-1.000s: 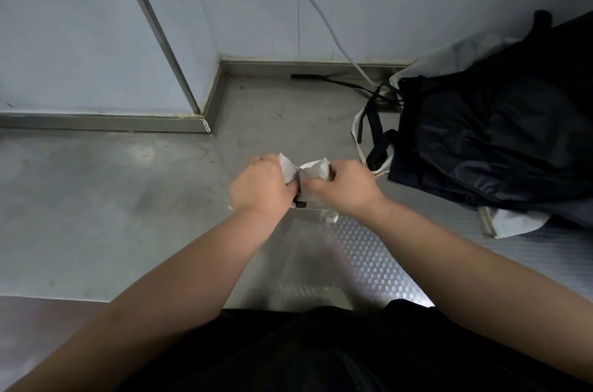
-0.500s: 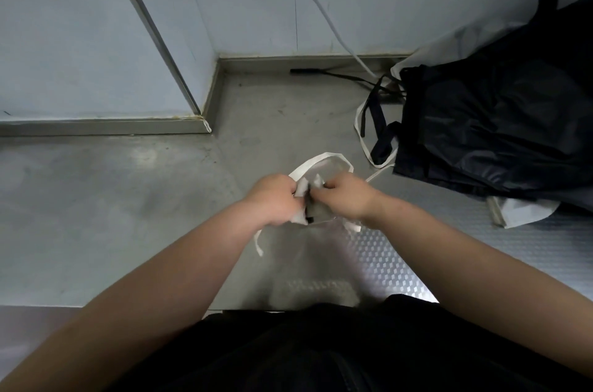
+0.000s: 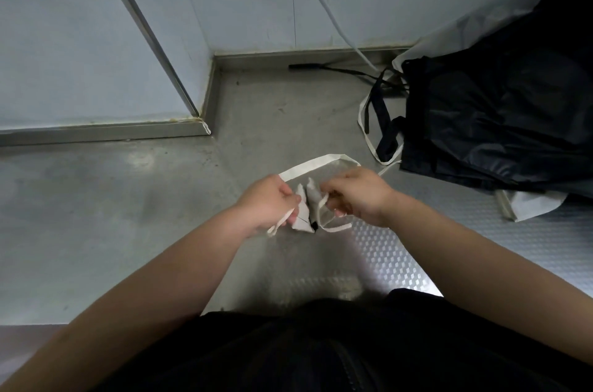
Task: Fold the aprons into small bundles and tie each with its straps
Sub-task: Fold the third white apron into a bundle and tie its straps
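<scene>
A small white folded apron bundle (image 3: 305, 210) hangs in the air between my two hands, above the steel counter. My left hand (image 3: 268, 202) grips the bundle's left side together with one white strap end that dangles below it. My right hand (image 3: 354, 194) pinches the strap on the bundle's right side. A long white strap (image 3: 317, 163) arcs in a loop from hand to hand beyond the bundle, and a shorter loop hangs under my right hand. A pile of dark and white aprons (image 3: 500, 115) lies at the right.
The steel counter (image 3: 128, 215) runs under my hands and meets a pale wall with a raised steel ledge (image 3: 102, 128) at the left. A grey cable (image 3: 324, 6) hangs down the wall, and loose dark and white straps (image 3: 382, 122) trail from the pile.
My hands have moved slightly apart. The strap, bunched against the bundle a second ago, now stands out in a wide loop beyond it, and a second loop has appeared under my right hand.
</scene>
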### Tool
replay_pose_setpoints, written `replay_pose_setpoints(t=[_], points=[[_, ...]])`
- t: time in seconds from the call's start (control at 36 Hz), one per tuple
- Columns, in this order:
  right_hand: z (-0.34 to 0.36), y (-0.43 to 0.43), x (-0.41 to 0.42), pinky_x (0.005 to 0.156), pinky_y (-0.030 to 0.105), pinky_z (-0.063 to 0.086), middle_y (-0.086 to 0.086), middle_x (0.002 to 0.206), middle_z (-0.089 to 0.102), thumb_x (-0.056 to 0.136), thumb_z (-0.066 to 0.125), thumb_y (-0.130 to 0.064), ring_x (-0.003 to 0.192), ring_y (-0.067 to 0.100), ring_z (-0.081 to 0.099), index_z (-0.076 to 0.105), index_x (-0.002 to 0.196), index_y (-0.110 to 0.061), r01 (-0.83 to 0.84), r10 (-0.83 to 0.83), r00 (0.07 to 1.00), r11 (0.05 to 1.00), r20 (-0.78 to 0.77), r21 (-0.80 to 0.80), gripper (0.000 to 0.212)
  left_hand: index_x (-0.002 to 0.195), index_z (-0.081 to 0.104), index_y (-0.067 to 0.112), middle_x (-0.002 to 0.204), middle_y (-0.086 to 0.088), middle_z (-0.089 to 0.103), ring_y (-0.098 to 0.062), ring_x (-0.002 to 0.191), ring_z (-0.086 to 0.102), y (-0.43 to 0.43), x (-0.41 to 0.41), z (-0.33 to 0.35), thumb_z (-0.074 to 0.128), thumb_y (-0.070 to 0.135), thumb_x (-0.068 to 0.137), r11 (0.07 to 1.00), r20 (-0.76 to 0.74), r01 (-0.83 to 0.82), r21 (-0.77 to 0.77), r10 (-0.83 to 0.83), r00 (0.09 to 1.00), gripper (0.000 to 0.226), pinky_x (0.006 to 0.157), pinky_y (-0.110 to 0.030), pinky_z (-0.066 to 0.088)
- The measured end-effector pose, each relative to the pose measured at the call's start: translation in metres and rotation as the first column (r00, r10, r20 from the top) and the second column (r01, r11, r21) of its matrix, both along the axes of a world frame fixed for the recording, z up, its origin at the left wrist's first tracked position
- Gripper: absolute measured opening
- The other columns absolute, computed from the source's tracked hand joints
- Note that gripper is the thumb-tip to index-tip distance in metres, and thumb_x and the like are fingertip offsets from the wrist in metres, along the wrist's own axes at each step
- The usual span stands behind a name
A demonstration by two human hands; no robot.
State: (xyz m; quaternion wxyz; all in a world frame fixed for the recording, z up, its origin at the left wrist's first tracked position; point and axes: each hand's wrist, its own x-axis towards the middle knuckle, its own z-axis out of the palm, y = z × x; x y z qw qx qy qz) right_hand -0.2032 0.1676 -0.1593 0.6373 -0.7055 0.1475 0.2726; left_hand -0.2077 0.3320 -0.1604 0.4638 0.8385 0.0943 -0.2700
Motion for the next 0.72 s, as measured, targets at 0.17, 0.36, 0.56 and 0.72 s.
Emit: replay_pose_setpoints(t=[0.17,0.36,0.56,0.72], points=[[0.003,-0.007,0.0,0.052,0.021,0.051,0.012,0.065,0.055,0.087,0.048,0.016,0.051,0.016,0.054,0.061,0.082,-0.002,-0.078,0.079,0.997,0.99,-0.002,0.118,0.023,0.087,0.06,0.01,0.077,-0.007,0.06,-0.009,0.065,0.059,0.019,0.004,-0.001,0.046,-0.002,0.094,0.953,-0.143,-0.065,-0.295,0.023,0.989,0.02,0.058,-0.014,0.048],[-0.011,-0.001,0.002,0.067,0.032,0.05,0.007,0.063,0.062,0.09,0.064,-0.018,0.055,0.015,0.056,0.064,0.075,-0.017,-0.236,0.299,0.925,0.936,0.237,-0.261,0.015,0.077,0.067,0.02,0.066,0.001,0.064,-0.008,0.06,0.054,0.018,0.001,-0.01,0.072,0.002,0.078,0.991,0.104,0.021,-0.136,-0.007,0.995,0.019,0.063,-0.02,0.044],[-0.005,0.005,0.0,0.053,0.021,0.033,-0.004,0.058,0.043,0.098,0.047,-0.028,0.053,0.007,0.04,0.04,0.061,-0.019,-0.246,0.446,0.846,0.813,0.292,-0.528,0.039,0.07,0.061,0.027,0.076,0.005,0.056,-0.006,0.063,0.055,0.014,-0.003,-0.026,0.069,0.009,0.084,0.993,0.38,0.094,-0.068,-0.061,0.923,0.024,0.068,-0.017,0.042],[-0.011,0.009,0.003,0.054,0.028,0.034,0.001,0.057,0.042,0.099,0.045,-0.028,0.052,0.014,0.038,0.048,0.066,-0.014,-0.088,0.138,0.972,0.964,0.19,-0.252,0.037,0.073,0.059,0.023,0.074,0.013,0.059,0.008,0.064,0.052,0.004,-0.011,-0.03,0.062,0.0,0.087,0.956,0.396,-0.01,-0.294,0.131,0.909,0.027,0.068,-0.009,0.041]])
